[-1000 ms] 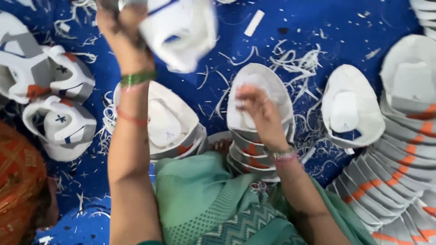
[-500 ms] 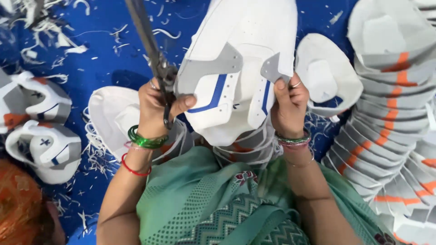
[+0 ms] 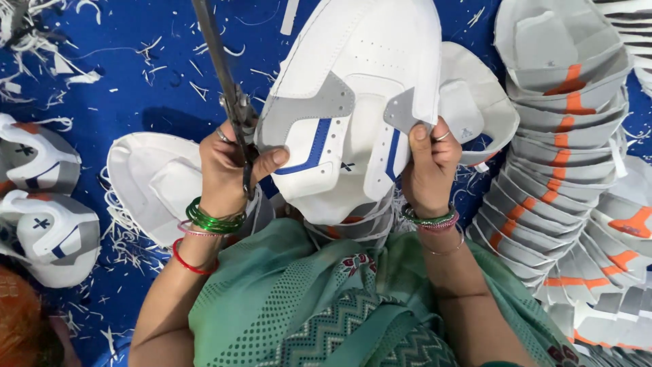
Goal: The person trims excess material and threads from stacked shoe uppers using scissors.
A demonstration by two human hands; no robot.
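Both of my hands hold up a white shoe upper (image 3: 360,88) with grey patches and blue stripes, close to the camera. My left hand (image 3: 227,166) grips its left edge with the thumb on the grey patch, and the same hand holds long metal scissors (image 3: 224,81) that point up and away. My right hand (image 3: 429,166) pinches the upper's right grey tab. Green and red bangles sit on my left wrist.
A blue floor cloth (image 3: 136,88) strewn with white trimmings lies below. Stacks of white uppers with orange marks (image 3: 570,156) fill the right. A flat white upper (image 3: 156,183) lies at left, finished uppers (image 3: 41,204) at far left. A green garment covers my lap.
One second ago my left hand held an upper high while my right hand rested on the stack. Since then both hands have brought one upper together, close to the camera, and the view tightened.
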